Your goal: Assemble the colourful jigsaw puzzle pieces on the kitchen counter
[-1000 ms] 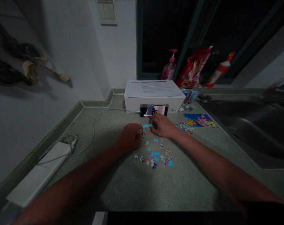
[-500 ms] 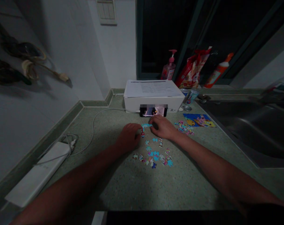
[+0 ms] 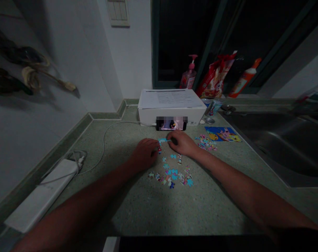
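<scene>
On the green speckled countertop, a few light-blue jigsaw puzzle pieces [image 3: 163, 140] are joined in a short strip, with a red-and-blue puzzle piece [image 3: 159, 149] below its left end. My left hand [image 3: 145, 153] lies left of them, fingers curled, thumb and index finger at the red-and-blue piece. From the right, my right hand [image 3: 182, 142] bends over the strip's end and pinches a light-blue piece there; its fingertips partly hide it. Nearer to me, several loose puzzle pieces [image 3: 174, 172] are spread out. Another heap of pieces [image 3: 206, 142] sits beyond my right wrist.
A phone [image 3: 171, 124] leans on a white box [image 3: 171, 113] with printed paper on top. A colourful picture card [image 3: 223, 134] lies beside the sink [image 3: 284, 147]. A white power strip [image 3: 44, 194] and its cable occupy the left. Bottles and a red bag [image 3: 213, 77] stand behind.
Both hands stay almost in place over the joined pieces. The whole view has shifted very slightly; the loose pieces lie as before.
</scene>
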A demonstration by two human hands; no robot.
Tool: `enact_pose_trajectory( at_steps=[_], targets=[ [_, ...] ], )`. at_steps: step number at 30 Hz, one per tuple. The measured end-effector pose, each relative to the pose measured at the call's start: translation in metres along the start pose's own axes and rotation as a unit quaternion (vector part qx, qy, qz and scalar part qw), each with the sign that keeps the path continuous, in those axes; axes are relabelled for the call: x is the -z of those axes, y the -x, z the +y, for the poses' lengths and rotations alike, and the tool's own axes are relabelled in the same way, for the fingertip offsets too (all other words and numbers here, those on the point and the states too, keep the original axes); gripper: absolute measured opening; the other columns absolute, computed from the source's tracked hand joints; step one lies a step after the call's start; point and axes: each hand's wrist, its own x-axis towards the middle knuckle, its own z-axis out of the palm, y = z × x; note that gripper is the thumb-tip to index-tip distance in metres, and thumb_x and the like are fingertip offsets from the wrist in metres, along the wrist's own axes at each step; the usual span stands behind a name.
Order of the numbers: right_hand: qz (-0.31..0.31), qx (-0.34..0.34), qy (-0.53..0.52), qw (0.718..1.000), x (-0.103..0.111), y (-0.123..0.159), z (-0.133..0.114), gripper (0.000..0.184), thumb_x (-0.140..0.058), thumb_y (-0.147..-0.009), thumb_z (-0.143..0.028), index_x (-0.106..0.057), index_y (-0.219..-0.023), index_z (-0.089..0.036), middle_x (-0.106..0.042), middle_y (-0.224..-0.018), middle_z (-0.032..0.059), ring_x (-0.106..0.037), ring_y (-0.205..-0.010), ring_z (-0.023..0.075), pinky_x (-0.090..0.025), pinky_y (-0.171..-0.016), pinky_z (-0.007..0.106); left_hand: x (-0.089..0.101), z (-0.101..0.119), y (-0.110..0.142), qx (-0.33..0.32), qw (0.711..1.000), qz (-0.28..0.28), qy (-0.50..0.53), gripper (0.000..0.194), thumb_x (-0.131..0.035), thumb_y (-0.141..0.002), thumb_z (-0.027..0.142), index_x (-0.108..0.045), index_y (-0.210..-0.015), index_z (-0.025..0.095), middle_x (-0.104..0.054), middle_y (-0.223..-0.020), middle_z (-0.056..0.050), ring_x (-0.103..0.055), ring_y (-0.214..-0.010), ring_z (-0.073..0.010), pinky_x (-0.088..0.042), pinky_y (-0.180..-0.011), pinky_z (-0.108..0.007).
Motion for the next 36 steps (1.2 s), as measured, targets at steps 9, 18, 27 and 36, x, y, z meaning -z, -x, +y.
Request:
enact_pose_trajectory(
  at_steps=[9,18,27,36],
  targets=[
    [0.0,0.003,0.001,1.0,0.001,0.0,-0.002,0.015,-0.067,-0.092,-0.014,-0.071,-0.104,-0.023,-0.076,-0.104,0.0108,-0.07,-0.103,0.0303,-0.055,-0.097,0.048,0.001,0.002,0.0,0.001,1.0,-0.003,0.003,0.035,-0.062,-0.089,0.012,-0.076,-0.119,0.026,-0.079,-0.129,-0.008,-0.072,-0.124,-0.0283,-0.054,-0.118,-0.055],
    [-0.005,0.009,-0.029,1.0,0.003,0.005,0.003,0.024,-0.063,-0.091,-0.014,-0.072,-0.111,-0.025,-0.077,-0.113,0.0113,-0.07,-0.113,0.0308,-0.054,-0.102,0.05,0.002,0.002,0.0,0.001,1.0,-0.008,0.005,0.035,-0.063,-0.089,0.012,-0.075,-0.119,0.025,-0.079,-0.131,-0.009,-0.072,-0.125,-0.029,-0.054,-0.119,-0.054],
    [0.002,0.009,-0.029,1.0,0.0,0.005,0.007,0.018,-0.064,-0.095,-0.016,-0.073,-0.11,-0.023,-0.078,-0.11,0.0123,-0.071,-0.107,0.0307,-0.055,-0.099,0.048,0.002,0.001,0.0,-0.003,1.0,-0.006,0.006,0.036,-0.063,-0.088,0.013,-0.075,-0.119,0.025,-0.08,-0.131,-0.009,-0.072,-0.125,-0.0295,-0.054,-0.118,-0.055],
    [-0.017,0.029,-0.007,0.999,0.001,0.002,0.006,0.015,-0.063,-0.101,-0.014,-0.074,-0.104,-0.023,-0.079,-0.11,0.0107,-0.071,-0.108,0.029,-0.054,-0.101,0.047,-0.001,-0.001,0.0,-0.009,1.0,-0.004,-0.001,0.037,-0.062,-0.088,0.012,-0.075,-0.12,0.024,-0.08,-0.13,-0.009,-0.072,-0.124,-0.0291,-0.055,-0.118,-0.055]
  ],
)
